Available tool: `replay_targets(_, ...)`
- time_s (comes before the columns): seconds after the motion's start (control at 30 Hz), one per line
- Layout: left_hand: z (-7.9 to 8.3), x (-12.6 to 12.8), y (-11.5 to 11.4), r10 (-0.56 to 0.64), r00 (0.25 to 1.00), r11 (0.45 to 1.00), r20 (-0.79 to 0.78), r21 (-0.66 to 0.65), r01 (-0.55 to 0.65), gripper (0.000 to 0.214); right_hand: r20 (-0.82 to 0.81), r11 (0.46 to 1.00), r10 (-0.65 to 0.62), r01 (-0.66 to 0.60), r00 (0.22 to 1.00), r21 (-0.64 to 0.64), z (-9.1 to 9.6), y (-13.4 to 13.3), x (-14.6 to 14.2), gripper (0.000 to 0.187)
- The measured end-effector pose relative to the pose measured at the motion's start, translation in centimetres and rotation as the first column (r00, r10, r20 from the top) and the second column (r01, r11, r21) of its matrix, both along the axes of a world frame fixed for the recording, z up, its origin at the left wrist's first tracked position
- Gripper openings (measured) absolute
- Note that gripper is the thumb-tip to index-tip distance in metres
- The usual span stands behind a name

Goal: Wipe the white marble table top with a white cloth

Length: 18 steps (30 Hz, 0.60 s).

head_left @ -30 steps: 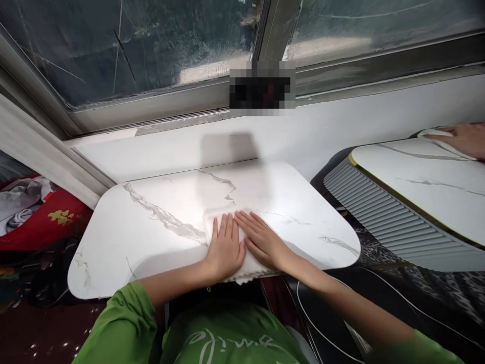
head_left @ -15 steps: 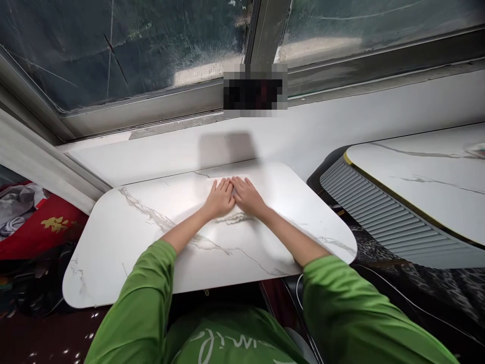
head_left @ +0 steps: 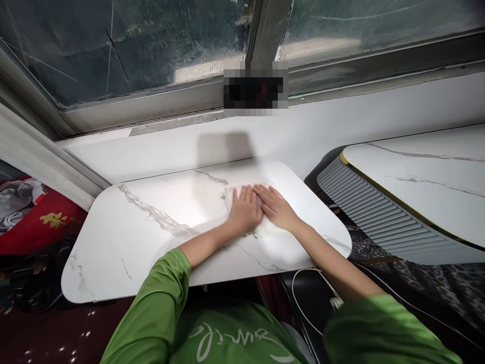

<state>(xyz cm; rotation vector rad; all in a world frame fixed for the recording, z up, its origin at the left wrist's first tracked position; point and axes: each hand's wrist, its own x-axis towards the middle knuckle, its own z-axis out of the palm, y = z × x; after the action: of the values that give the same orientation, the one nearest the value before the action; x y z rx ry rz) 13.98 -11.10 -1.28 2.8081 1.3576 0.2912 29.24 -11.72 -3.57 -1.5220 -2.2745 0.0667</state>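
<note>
A white cloth (head_left: 229, 194) lies flat on the white marble-patterned tabletop (head_left: 109, 247). Pressed down on its left part is my left hand (head_left: 244, 210), palm down with the fingers stretched forward. My right hand (head_left: 277, 207) rests beside it on the cloth's right part, fingers flat and angled to the left. The two hands touch or nearly touch at the fingertips. Most of the cloth is hidden under them; its edges show at the left and below.
Behind the table runs a white ledge (head_left: 159, 151) under a window. To the right stands a second marble-patterned top (head_left: 424, 177) with a ribbed grey side. A red bag (head_left: 56, 222) is at the left. A white cable (head_left: 299, 298) hangs near the front edge.
Both hands and the cloth have slid to the right across the tabletop and slightly toward me. The fingers stay flat on the cloth.
</note>
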Motion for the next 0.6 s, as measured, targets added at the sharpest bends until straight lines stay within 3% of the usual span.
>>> replay_targets(0.17,-0.3,3.6,-6.6,-0.1,0.995,0.993,0.008,0.065,0.1,0.06,0.009,0.998,0.01,-0.011,1.0,0.06,-0.4,-7.8,4.3,0.063)
replay_targets(0.3,-0.2,5.8,-7.9,-0.172,0.985,0.981,0.01,0.089,0.171,0.064,0.004,0.996,-0.063,0.063,0.998,0.066,-0.4,-9.5,6.7,0.065)
replay_targets(0.43,-0.3,7.5,-5.3,-0.194,0.981,0.978,0.021,0.078,0.192,0.061,0.014,0.988,-0.13,0.128,0.991,0.086,-0.5,-7.0,8.1,0.066)
replay_targets(0.6,-0.6,9.2,1.8,-0.212,0.975,0.976,0.06,0.059,0.209,0.055,0.004,0.97,-0.225,0.224,0.974,0.097,-0.4,-0.4,8.9,0.058)
